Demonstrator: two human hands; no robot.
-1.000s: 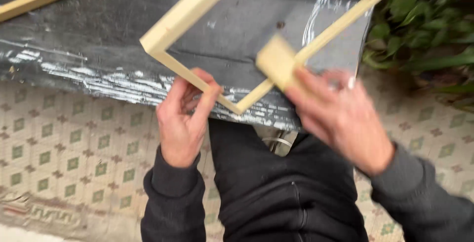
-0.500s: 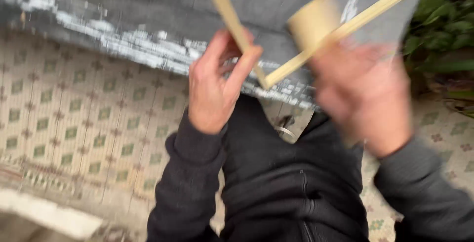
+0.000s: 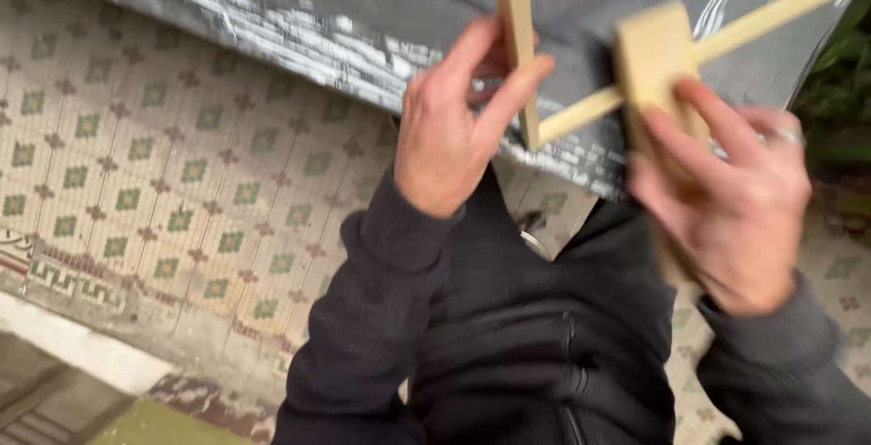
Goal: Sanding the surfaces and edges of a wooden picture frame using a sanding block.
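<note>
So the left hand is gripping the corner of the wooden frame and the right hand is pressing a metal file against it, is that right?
Not quite. The head view shows the right hand holding a pale wooden block, not a metal file, against the wooden frame. The left hand does grip the frame near its corner.

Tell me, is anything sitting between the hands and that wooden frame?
Nothing visible. The left hand already has its grip on the wooden frame near the corner, and the right hand presses a pale block directly against the frame's other strip.
</note>
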